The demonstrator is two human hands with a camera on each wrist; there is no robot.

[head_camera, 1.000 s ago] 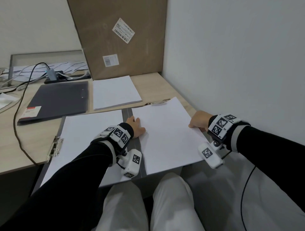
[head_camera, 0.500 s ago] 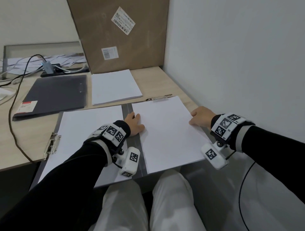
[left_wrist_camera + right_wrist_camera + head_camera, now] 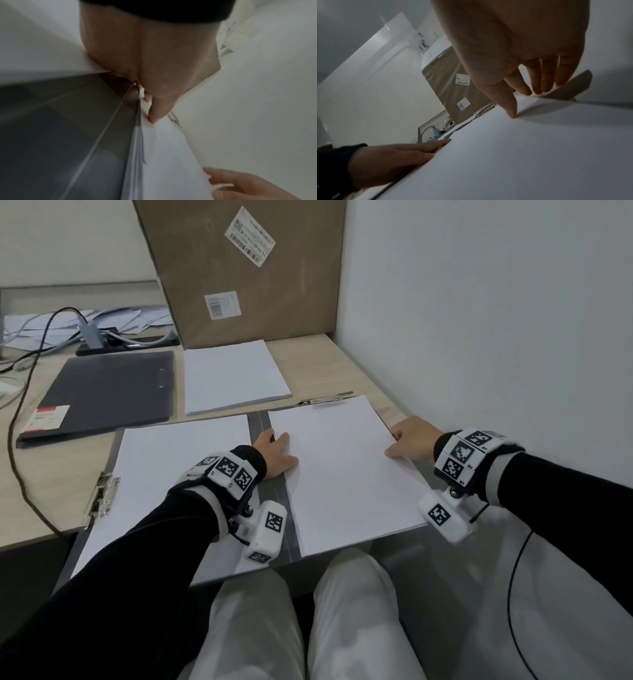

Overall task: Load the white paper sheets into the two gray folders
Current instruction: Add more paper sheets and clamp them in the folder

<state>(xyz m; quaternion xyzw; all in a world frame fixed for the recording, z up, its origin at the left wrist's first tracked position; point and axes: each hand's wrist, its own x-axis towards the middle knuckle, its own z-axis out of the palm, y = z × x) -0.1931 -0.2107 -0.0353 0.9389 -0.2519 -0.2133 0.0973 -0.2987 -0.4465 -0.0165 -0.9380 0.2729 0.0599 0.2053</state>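
Head view: the paper stack (image 3: 346, 470) lies on the right half of the open gray folder (image 3: 261, 421), long axis pointing away from the person, with the left hand (image 3: 275, 455) and right hand (image 3: 409, 441) at its side edges. Left wrist view: straight fingers (image 3: 157, 113) press the stack's spine-side edge. Right wrist view: the thumb (image 3: 508, 104) rests on the top sheet, and the other fingers (image 3: 537, 83) are nearly straight at the outer edge, possibly tucked under it.

Head view — from above the person's lap, tilted forward and down over the desk (image 3: 325, 361) toward the far cardboard box (image 3: 291, 302). Left-wrist view: very close over the folder spine (image 3: 77, 115), looking along the left hand (image 3: 150, 56). Right-wrist view — close, skimming the paper stack (image 3: 505, 155) leftward past the right hand (image 3: 522, 40). All three share that stack; each wrist view catches the opposite hand.
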